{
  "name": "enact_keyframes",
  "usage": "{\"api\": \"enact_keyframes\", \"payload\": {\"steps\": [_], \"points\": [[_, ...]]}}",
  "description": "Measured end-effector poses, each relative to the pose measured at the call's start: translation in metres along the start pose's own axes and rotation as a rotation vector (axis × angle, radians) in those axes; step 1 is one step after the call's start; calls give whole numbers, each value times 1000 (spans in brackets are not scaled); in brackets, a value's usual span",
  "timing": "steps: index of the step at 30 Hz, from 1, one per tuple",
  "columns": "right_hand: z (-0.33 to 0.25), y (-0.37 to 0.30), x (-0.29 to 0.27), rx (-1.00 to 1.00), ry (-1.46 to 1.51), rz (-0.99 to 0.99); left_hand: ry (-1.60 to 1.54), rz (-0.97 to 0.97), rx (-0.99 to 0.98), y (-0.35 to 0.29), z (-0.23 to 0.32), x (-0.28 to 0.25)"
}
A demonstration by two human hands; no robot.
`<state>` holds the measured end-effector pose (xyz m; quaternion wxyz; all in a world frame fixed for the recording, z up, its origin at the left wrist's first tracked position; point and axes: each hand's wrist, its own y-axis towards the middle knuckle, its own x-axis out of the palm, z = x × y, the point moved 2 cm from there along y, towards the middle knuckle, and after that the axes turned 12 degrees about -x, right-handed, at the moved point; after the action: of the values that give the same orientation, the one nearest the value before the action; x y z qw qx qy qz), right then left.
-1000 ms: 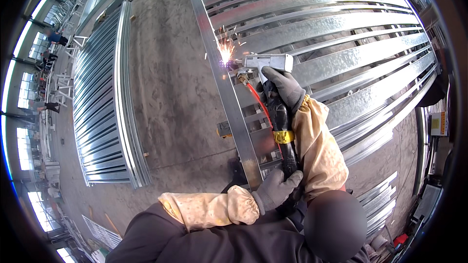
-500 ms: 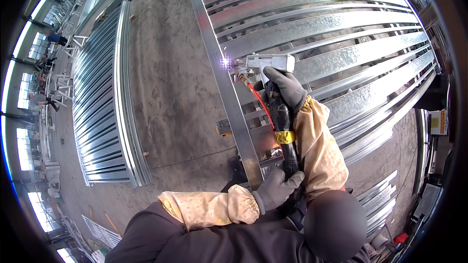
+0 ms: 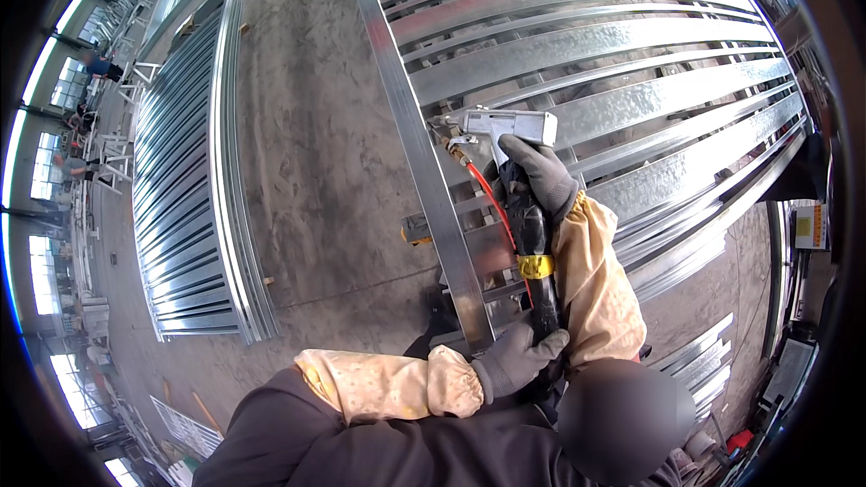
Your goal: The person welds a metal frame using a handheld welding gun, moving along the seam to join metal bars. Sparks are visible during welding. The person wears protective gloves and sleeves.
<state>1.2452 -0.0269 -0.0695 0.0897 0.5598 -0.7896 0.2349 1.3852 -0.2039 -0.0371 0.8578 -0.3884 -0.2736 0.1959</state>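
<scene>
My right hand (image 3: pixel 538 176), in a grey glove, is wrapped round the grip of a silver welding gun (image 3: pixel 514 124). The nozzle points left at the long metal rail (image 3: pixel 419 149) of a galvanized slatted frame, close to the rail's edge; whether it touches I cannot tell. No spark shows at its tip. A thick black-taped cable (image 3: pixel 530 233) with a band of yellow tape (image 3: pixel 536 267) runs down from the gun. Lower down, my gloved left hand (image 3: pixel 519 361) is closed round this cable. A thin red hose (image 3: pixel 492 197) curves alongside.
Galvanized slats (image 3: pixel 577 41) spread to the right of the rail. A stacked slatted panel (image 3: pixel 180 207) lies on the concrete floor (image 3: pixel 316 126) at left. Loose metal strips (image 3: pixel 704 361) lie at lower right. A yellow and dark object (image 3: pixel 416 229) shows beside the rail. People stand far left.
The bright violet spark at the nozzle has gone out. My right hand and the gun have shifted slightly right and toward me; the left hand has moved only a little.
</scene>
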Motion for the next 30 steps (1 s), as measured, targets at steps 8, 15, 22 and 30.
{"api": "enact_keyframes", "payload": {"steps": [8,15,22,30], "points": [[2,1,-3,43,-22,-39,-124,-17,35,7,-10,6],[2,-3,-4,36,-35,-31,-84,27,187,0,-2,8],[4,-4,-3,23,-25,-24,-89,-3,54,8,-17,8],[6,-3,-4,16,5,-30,-42,26,90,8,-18,8]]}}
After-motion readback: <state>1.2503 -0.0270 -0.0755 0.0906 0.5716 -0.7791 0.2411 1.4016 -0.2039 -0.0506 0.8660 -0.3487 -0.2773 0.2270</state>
